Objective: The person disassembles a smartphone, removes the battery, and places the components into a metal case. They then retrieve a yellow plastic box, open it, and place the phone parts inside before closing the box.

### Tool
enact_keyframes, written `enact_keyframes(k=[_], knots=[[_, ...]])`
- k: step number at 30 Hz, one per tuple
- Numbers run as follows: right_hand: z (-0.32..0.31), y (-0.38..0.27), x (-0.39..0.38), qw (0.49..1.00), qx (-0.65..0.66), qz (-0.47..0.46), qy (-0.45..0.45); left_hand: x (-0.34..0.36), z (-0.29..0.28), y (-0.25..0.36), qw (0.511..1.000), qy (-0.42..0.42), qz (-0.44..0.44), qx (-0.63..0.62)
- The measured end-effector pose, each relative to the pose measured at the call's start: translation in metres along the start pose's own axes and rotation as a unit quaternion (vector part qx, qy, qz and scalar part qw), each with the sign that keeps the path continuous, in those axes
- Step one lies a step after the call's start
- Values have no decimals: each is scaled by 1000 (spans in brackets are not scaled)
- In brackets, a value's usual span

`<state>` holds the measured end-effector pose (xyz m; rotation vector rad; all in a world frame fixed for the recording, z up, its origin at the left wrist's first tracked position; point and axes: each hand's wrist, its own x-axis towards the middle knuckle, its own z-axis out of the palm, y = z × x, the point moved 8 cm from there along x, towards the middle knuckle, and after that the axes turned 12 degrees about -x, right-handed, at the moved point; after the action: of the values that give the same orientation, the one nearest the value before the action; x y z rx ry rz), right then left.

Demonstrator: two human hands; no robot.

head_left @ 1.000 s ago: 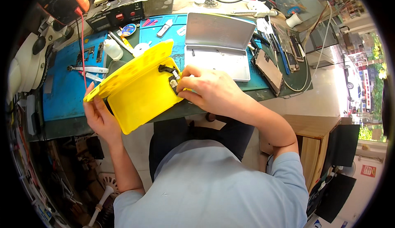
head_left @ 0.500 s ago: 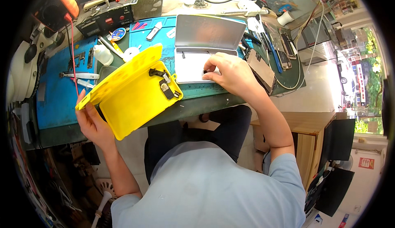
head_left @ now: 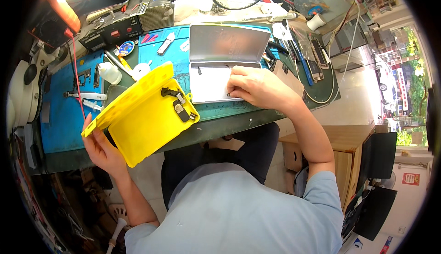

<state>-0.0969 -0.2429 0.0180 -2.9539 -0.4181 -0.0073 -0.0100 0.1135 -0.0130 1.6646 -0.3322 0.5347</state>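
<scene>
My left hand (head_left: 104, 150) is closed on the lid edge of an opened yellow plastic case (head_left: 138, 137), which tilts over the bench's front edge. A few small black parts (head_left: 182, 111) lie inside the case towards its right end. To its right, a hinged metal tin (head_left: 206, 89) with a white inside lies open, its silver lid (head_left: 225, 43) standing up at the back. My right hand (head_left: 257, 86) is over the tin's right half, fingertips pinched low at the bottom. A small dark bit shows at the fingertips, too small to name. Another small dark piece (head_left: 199, 70) lies near the hinge.
Behind the case are a white bottle (head_left: 110, 72), a solder spool (head_left: 125, 48) and a syringe (head_left: 92, 105) on a blue mat (head_left: 64, 130). Phone frames (head_left: 313, 70), blue tweezers (head_left: 303, 61) and a looping cable lie right of the tin.
My right hand has come down nearer the tin's front side, with its fingers curled more. My left hand still grips the case. The whole view has shifted slightly.
</scene>
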Motion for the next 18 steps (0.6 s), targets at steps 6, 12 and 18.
enact_keyframes(k=[6,12,18], knots=[[-23,2,0,987,100,87,93,-1,0,1,1000,4,0,11],[-8,-67,29,964,203,31,170,-1,-1,-1,1000,8,-6,-9],[-2,-75,29,976,129,49,171,-1,-2,-1,1000,8,9,19]])
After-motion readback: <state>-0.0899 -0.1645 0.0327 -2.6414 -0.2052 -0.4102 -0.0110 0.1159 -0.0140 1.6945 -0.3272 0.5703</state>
